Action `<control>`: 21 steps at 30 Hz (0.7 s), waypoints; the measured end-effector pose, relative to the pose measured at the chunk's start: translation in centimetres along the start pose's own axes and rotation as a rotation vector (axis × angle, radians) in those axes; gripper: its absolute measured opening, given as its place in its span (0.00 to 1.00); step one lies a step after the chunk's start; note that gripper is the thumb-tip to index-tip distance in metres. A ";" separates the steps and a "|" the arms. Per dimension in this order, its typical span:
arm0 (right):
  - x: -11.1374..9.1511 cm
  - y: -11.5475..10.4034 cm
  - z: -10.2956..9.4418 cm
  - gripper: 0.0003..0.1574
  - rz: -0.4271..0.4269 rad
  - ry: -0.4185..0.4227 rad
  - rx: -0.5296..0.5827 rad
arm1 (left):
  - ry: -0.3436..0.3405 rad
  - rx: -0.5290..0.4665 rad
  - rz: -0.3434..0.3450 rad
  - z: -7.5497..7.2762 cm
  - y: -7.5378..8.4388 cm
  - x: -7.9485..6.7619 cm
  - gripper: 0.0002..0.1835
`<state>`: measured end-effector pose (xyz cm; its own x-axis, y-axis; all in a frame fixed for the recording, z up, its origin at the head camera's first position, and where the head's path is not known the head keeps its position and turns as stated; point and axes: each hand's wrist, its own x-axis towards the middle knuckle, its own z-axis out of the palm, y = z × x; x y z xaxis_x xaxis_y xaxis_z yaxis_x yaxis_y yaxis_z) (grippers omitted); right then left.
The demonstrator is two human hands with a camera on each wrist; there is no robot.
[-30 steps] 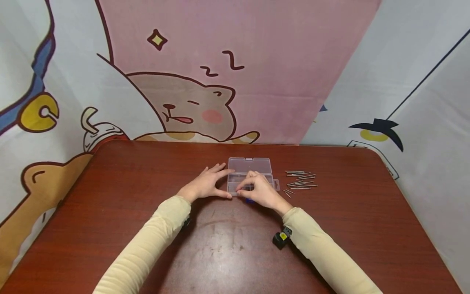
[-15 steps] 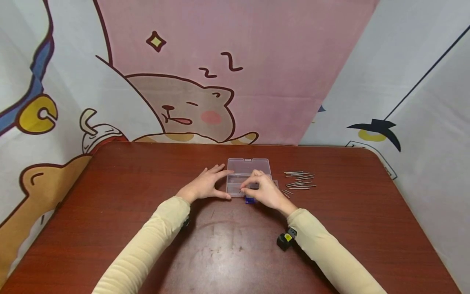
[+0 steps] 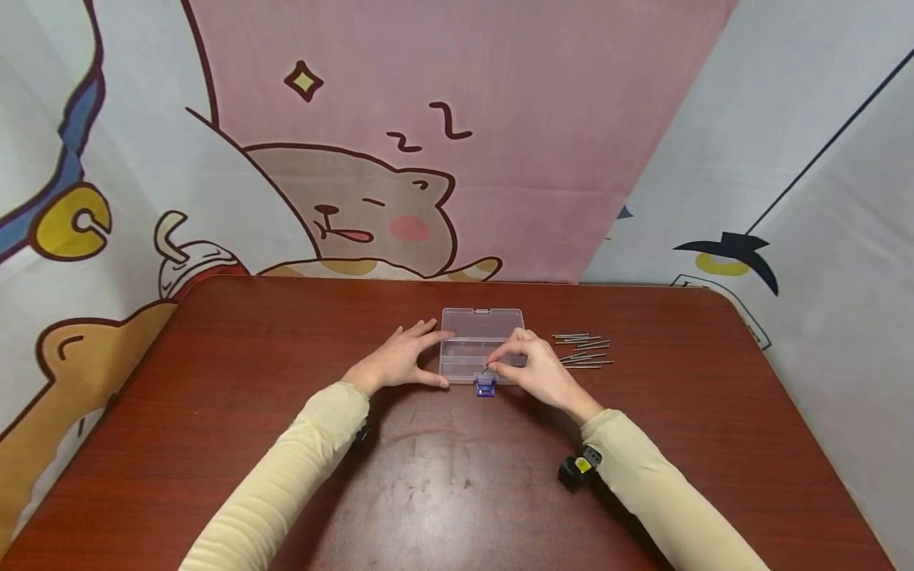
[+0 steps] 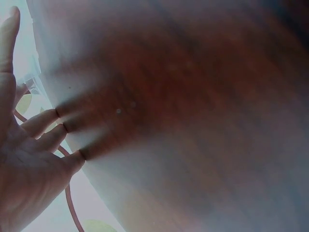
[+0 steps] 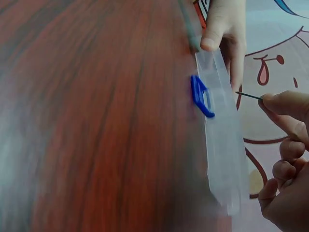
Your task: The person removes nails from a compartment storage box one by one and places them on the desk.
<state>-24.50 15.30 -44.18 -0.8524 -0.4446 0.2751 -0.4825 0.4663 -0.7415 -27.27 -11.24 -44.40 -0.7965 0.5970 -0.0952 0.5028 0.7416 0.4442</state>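
A clear plastic compartment box (image 3: 457,349) lies on the table with its lid raised at the back. At its front hangs a blue latch (image 3: 485,388), also visible in the right wrist view. My left hand (image 3: 400,361) rests at the box's left side, fingers spread, thumb and forefinger at its edge. Over the box's front right, my right hand (image 3: 531,366) pinches a thin, short nail (image 5: 248,95) between thumb and forefinger. The nail's tip points toward the box, above its rim. The left wrist view shows mainly fingertips on the tabletop.
Several long metal nails (image 3: 587,357) lie in loose groups on the brown table (image 3: 685,412), right of the box. A cartoon-printed cloth (image 3: 528,159) hangs behind the table's far edge.
My right hand has moved right from the box's front left, carrying the nail and uncovering the blue latch. It now hides the short nails beside the box. My left hand stays in place.
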 end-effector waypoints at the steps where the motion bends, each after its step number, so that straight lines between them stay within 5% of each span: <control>1: -0.1 0.1 -0.2 0.03 0.006 0.006 -0.003 | 0.000 0.001 0.000 0.0 0.0 0.0 0.46; 21: -3.8 2.8 -5.1 0.05 0.063 0.130 -0.047 | 0.004 -0.022 -0.003 0.3 -0.1 0.0 0.47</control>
<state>-23.60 22.21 -44.16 -0.8985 -0.3124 0.3082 -0.4339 0.5269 -0.7308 -27.20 -11.23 -44.70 -0.7994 0.5935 -0.0936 0.4927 0.7367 0.4631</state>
